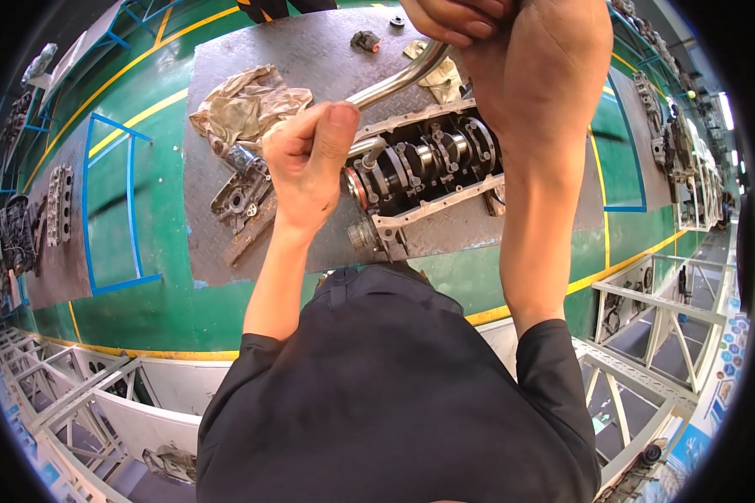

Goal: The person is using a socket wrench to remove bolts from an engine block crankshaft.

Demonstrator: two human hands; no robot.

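Observation:
My left hand [306,159] is closed around a bent, shiny steel speed wrench [394,84], thumb pointing up. Raised closer to the camera, my right hand [524,63] has its fingers curled at the wrench's upper end, though the grip itself is partly out of frame. Below them an engine block [440,201] lies with its open side up, a crankshaft [428,158] and bearing caps showing inside. The wrench's lower bent end comes down at the left end of the crankshaft; its exact seating on a bolt is hard to make out.
A crumpled tan cloth [247,105] and metal engine parts [242,201] lie on the metal-topped table [205,243], left of the block. Another rag [436,75] and a small dark part [366,42] sit farther back. White metal frames [646,293] stand at the lower right.

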